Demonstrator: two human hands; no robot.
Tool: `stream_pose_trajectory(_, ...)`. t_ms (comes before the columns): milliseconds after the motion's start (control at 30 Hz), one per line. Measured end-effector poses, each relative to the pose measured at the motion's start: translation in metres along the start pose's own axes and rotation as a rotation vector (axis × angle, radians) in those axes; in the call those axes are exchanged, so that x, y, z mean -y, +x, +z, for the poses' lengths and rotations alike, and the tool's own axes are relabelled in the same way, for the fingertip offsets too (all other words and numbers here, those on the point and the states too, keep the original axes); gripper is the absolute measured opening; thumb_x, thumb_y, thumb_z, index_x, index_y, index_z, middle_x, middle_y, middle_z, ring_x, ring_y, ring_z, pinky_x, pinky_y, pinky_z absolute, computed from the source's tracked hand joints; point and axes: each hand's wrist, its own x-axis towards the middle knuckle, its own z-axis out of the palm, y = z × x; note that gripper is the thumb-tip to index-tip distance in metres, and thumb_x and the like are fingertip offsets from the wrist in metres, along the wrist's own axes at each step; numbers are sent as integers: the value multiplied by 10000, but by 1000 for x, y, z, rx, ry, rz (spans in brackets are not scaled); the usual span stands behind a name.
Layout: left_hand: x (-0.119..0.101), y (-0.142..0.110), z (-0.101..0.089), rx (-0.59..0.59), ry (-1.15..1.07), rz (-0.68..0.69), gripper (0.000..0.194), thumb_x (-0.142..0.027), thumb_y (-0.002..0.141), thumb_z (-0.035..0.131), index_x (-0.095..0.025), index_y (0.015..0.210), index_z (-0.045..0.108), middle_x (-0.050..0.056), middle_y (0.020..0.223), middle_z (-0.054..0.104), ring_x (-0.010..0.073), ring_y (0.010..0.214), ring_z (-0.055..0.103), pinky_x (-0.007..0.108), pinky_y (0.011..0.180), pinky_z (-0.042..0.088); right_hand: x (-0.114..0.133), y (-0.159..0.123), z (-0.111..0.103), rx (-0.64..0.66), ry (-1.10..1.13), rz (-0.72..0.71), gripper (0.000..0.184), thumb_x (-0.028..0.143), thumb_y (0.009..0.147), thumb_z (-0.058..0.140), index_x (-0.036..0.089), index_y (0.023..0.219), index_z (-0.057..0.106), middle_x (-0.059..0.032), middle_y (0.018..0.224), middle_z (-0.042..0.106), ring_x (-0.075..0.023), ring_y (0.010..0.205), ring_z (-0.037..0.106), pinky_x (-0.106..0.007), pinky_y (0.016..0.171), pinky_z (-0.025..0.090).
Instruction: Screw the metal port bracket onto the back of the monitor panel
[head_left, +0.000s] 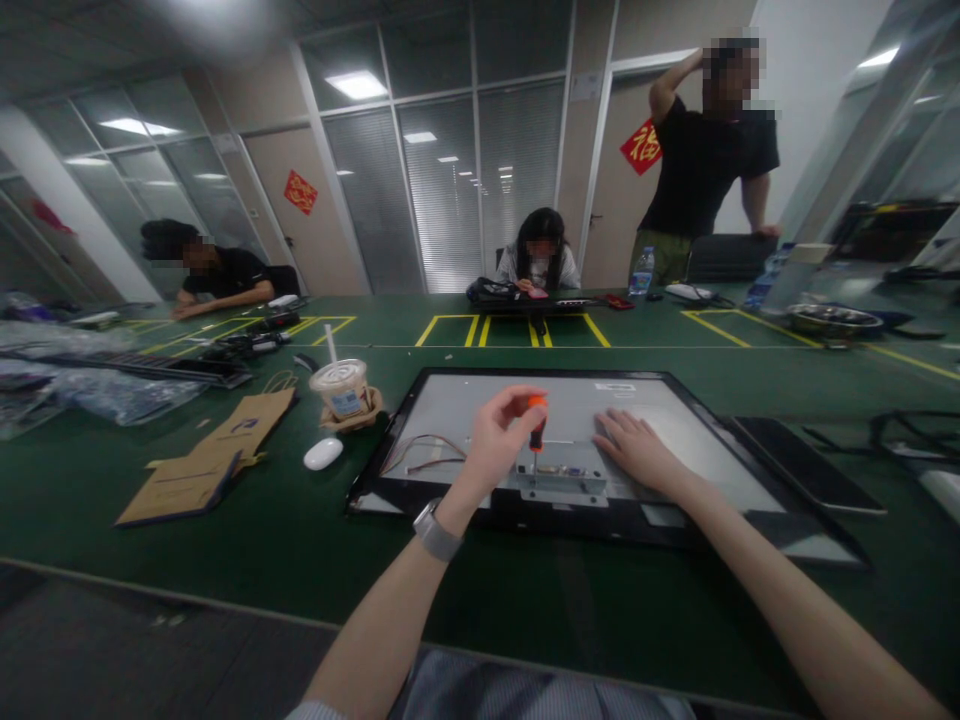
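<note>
My left hand [504, 432] is closed around the orange and black handle of a screwdriver [537, 432], which stands upright. Its tip points down at a grey metal bracket [555, 486] with connector ports, though I cannot make out the screw beneath it. The bracket sits on the back of a large flat display panel [442, 400] with a black frame, lying on the table. Fingers spread, my right hand [637, 447] rests flat on the panel, to the right of the bracket. Thin cables [427, 455] lie on the panel left of the bracket.
Left of the panel are a white mouse [323, 454], an iced drink cup [341, 385] in a cardboard holder and a brown paper bag [225, 445]. A black flat device [806, 465] lies at the right. Across the green table [300, 560], two people sit and one stands.
</note>
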Motion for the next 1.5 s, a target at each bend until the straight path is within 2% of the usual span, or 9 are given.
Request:
stream_pose_trajectory(200, 2, 0, -2, -106, 93, 19, 218, -324, 748, 825, -191, 881, 714, -3, 802, 589, 119, 730, 560, 243, 698, 486, 0, 0, -1, 1, 2, -3, 550, 438, 1003, 290, 198, 1438, 526, -186, 1527, 513, -367, 1409, 456, -583, 1130, 362)
stream_pose_trajectory(333, 0, -1, 1, -62, 28, -4, 203, -367, 847, 727, -183, 928, 701, 6, 803, 591, 118, 701, 552, 242, 660, 468, 2, 0, -4, 14, -4, 5, 556, 434, 1014, 295, 169, 1447, 522, -196, 1539, 495, -358, 1420, 445, -552, 1145, 352)
stream_pose_trajectory(500, 4, 0, 3, 25, -233, -56, 301, -464, 942, 574, -183, 1029, 640, 45, 844, 674, 176, 797, 644, 323, 793, 510, 3, -1, -5, 32, -28, 22, 594, 466, 1031, 264, 147, 1472, 503, -193, 1555, 477, -353, 1436, 425, -533, 1158, 336)
stream_pose_trajectory(733, 8, 1, -4, 46, -147, -36, 305, -423, 981, 531, -165, 1020, 689, 74, 915, 701, 194, 894, 653, 330, 855, 509, 3, -1, -5, 44, -32, 18, 598, 462, 1034, 268, 136, 1480, 497, -198, 1559, 470, -357, 1439, 417, -530, 1158, 336)
stream_pose_trajectory(867, 5, 0, -4, 64, -79, -16, 239, -383, 930, 633, -181, 1036, 703, 26, 838, 658, 143, 786, 609, 268, 754, 509, 2, -1, -2, 13, -25, 0, 565, 448, 1028, 299, 152, 1458, 515, -203, 1538, 494, -355, 1424, 440, -538, 1139, 361)
stream_pose_trajectory(1033, 0, -2, -3, 76, -58, 17, 154, -327, 860, 717, -183, 916, 711, -4, 834, 611, 99, 710, 564, 226, 672, 480, -1, 0, 2, -25, -38, -11, 513, 421, 1015, 336, 184, 1416, 551, -191, 1501, 539, -349, 1387, 489, -541, 1118, 388)
stream_pose_trajectory(1267, 2, -1, -4, 14, -34, -36, 236, -330, 774, 823, -170, 887, 690, -14, 787, 598, 91, 698, 540, 219, 663, 459, -1, 1, 3, -22, -40, -11, 534, 422, 1014, 314, 173, 1433, 534, -204, 1513, 522, -364, 1395, 474, -563, 1126, 372)
stream_pose_trajectory(1367, 3, -1, -4, 41, -58, -48, 234, -369, 836, 763, -168, 935, 698, -10, 786, 591, 95, 684, 533, 221, 646, 461, -1, 0, 3, -9, -38, -8, 544, 429, 1018, 317, 157, 1437, 533, -207, 1523, 509, -356, 1401, 469, -541, 1132, 371)
stream_pose_trajectory(1500, 3, 0, -2, 82, -246, -71, 301, -416, 949, 597, -153, 1056, 697, 40, 846, 656, 142, 757, 610, 273, 720, 507, -1, 0, 2, -3, -33, 2, 546, 441, 1024, 298, 182, 1443, 534, -179, 1533, 509, -345, 1416, 454, -534, 1143, 359)
